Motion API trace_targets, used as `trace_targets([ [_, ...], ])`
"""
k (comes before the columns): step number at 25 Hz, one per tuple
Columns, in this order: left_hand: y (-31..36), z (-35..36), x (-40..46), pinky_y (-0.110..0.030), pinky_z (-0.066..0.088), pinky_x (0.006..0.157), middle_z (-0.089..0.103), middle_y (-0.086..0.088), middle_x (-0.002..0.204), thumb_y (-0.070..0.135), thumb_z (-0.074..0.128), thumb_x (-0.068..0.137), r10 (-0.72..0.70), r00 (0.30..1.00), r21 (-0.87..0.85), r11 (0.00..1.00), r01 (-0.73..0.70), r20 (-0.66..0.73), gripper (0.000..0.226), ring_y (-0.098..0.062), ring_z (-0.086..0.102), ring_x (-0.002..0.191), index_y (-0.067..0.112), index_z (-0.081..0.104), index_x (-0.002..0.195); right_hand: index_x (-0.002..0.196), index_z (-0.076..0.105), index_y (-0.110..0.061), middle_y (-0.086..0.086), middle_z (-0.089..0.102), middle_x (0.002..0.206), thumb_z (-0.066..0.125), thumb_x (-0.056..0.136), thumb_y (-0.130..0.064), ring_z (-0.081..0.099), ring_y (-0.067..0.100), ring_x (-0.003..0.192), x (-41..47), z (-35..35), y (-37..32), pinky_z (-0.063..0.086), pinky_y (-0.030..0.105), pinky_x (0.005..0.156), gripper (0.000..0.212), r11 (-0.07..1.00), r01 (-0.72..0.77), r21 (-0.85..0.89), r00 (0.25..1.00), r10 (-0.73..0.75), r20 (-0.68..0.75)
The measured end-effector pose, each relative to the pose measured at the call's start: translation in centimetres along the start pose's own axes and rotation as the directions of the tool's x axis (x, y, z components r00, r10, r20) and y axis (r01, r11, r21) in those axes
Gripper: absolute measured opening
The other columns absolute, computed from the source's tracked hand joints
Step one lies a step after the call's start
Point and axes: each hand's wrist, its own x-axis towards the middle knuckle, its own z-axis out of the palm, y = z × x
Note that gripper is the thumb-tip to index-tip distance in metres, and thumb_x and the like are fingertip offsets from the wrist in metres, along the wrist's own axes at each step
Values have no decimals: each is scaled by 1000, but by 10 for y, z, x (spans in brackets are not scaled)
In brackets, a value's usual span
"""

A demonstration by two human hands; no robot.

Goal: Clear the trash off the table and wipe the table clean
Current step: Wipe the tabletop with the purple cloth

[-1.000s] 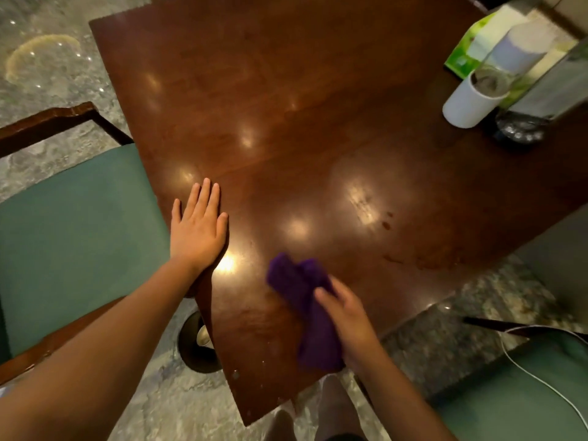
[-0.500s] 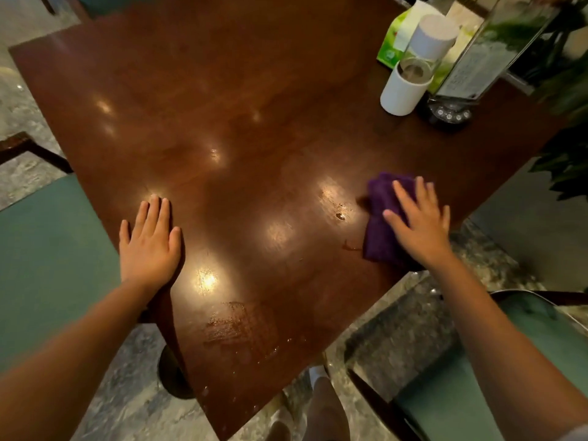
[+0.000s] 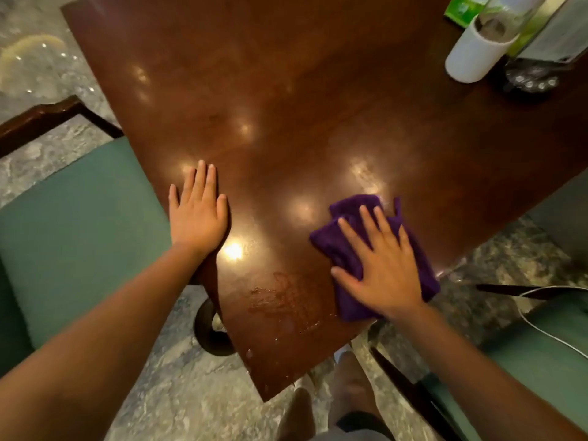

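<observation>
While left hand lies flat on table, right hand spread, pressing cloth near wet patch.

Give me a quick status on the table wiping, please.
Right hand flat on cloth, no grip. Left hand flat on table. Wet smear near corner. Nothing blocking.

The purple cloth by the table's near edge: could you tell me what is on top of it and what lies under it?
The right hand lies flat on the purple cloth, fingers spread. Beneath is the wooden table; whatever marks that patch holds are covered.
</observation>
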Motion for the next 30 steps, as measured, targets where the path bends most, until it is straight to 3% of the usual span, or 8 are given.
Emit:
trace_targets([
  [14,-6,3,1,-46,2,116,5,-1,159,38,20,98,24,1000,-19,1000,-25,-13,55,-17,0,145,18,9,149,141,33,-25,1,28,153,43,82,-38,20,15,141,-84,34,-192,6,35,114,61,838,427,339,836,-509,205],
  [16,-6,2,2,-46,2,116,5,-2,159,38,20,98,25,1000,-17,1000,-26,-11,55,-17,0,145,18,9,149,139,36,-28,-6,29,152,44,86,-31,28,6,136,-96,26,-195,11,25,114,54,685,313,658,843,-520,141],
  [19,-5,1,1,-47,2,116,5,-2,159,38,19,98,21,1000,-20,1000,-21,1,56,-18,0,145,17,8,149,117,54,-39,-17,52,132,50,87,-11,51,-4,115,-95,-11,-184,36,10,96,41,106,-390,915,899,-172,403],
  [21,-5,0,1,-47,3,117,5,-2,159,38,19,98,25,1000,-26,999,-25,4,56,-18,0,145,17,8,149,98,59,-33,-6,64,111,56,81,-9,63,0,88,-79,-28,-156,48,13,78,30,-243,-480,843,850,108,515],
  [22,-4,0,1,-47,3,117,5,-2,159,38,19,98,28,1000,-31,999,-28,7,56,-18,0,145,17,9,149,95,58,-30,-3,66,104,59,78,-11,65,2,83,-65,-32,-138,50,17,74,25,-248,-432,867,857,186,480],
  [24,-6,-2,1,-47,3,117,6,-2,159,38,20,98,33,999,-45,998,-32,10,56,-18,0,145,18,9,148,104,57,-32,-4,63,109,58,76,-19,62,0,91,-28,-35,-112,47,16,79,31,-66,-288,955,937,186,296],
  [27,-8,-4,1,-46,3,116,9,-2,158,37,25,98,44,999,-97,994,-44,0,55,-17,2,145,18,13,148,132,44,-34,-10,41,142,43,80,-32,34,4,131,12,-4,-127,26,32,109,52,802,236,548,960,-279,-6],
  [30,-12,-6,5,-44,2,115,13,-1,158,35,28,99,27,1000,-219,975,-30,-14,52,-16,5,145,18,20,147,141,36,-29,2,29,152,41,85,-42,18,18,142,13,26,-153,15,49,112,58,919,384,91,919,-389,57],
])
